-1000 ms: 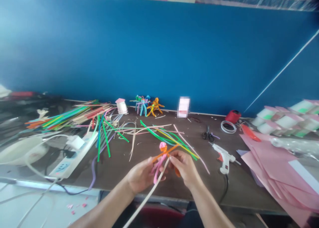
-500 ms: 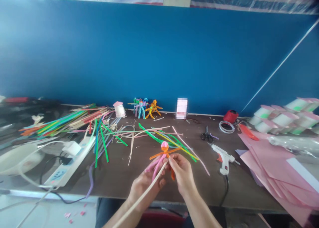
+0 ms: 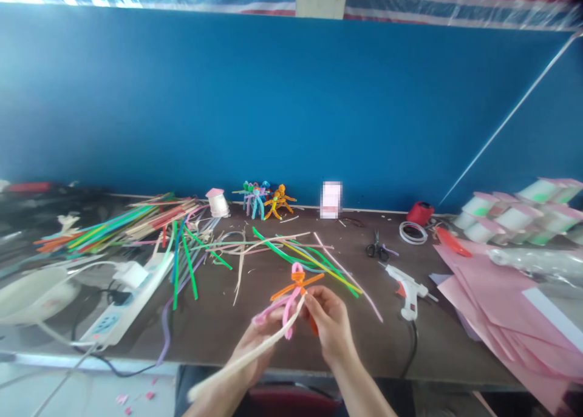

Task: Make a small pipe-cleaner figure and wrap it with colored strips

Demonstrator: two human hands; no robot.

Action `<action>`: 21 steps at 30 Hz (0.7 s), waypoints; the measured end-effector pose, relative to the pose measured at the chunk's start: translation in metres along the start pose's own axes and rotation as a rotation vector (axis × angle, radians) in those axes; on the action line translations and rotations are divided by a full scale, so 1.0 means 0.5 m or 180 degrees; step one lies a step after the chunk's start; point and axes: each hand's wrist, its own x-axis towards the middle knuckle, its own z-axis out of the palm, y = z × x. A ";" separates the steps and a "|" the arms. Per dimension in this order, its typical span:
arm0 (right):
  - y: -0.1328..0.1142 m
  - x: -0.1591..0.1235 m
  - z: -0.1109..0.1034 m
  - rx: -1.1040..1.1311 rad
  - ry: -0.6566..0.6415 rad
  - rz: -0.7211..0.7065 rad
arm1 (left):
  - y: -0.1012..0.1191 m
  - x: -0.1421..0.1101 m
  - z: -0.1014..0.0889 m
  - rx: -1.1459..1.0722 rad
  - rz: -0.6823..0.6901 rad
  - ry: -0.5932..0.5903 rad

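Between my hands, above the table's front edge, is a small pink and orange pipe-cleaner figure [image 3: 297, 277] with a pink looped head and orange arms sticking out sideways. My left hand [image 3: 260, 338] is closed under its pink legs. A long cream pipe cleaner [image 3: 255, 350] runs from the figure's body down across my left wrist. With thumb and finger, my right hand [image 3: 328, 320] pinches the cream strip's upper end against the body; a bit of orange shows below those fingers. The fingertips of my left hand are partly hidden behind the figure.
Loose pipe cleaners [image 3: 300, 253] lie beyond my hands, with a larger pile [image 3: 132, 223] at left. Finished figures [image 3: 257, 201] stand by the wall. A power strip [image 3: 122, 308] is at left; scissors [image 3: 377, 247], a glue gun [image 3: 409, 292] and pink sheets [image 3: 496, 308] are at right.
The figure has turned and its head loop now shows open. The cream strip's free end has swung up into view over my left wrist. Both hands have shifted slightly left.
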 end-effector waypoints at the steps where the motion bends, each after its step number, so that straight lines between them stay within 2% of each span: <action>1: -0.001 -0.003 0.001 -0.0008 -0.0036 0.0016 | 0.007 0.000 -0.002 -0.0008 0.0028 -0.0105; 4: -0.005 -0.009 0.007 -0.0001 -0.0094 0.0084 | 0.039 0.004 0.012 0.0102 -0.0120 -0.0324; 7: -0.011 -0.012 0.011 0.0101 -0.0152 0.0163 | 0.070 0.008 0.035 0.1014 -0.0115 -0.0227; 9: -0.014 -0.013 0.011 0.0126 -0.0159 0.0216 | 0.079 0.009 0.046 0.1294 -0.0125 -0.0085; 17: -0.015 -0.020 0.008 -0.0188 -0.0048 0.0173 | 0.077 -0.006 0.080 0.0723 -0.0084 0.0450; 21: -0.006 -0.022 0.010 -0.0168 -0.0046 0.0244 | 0.093 0.001 0.097 0.0704 -0.0318 0.0291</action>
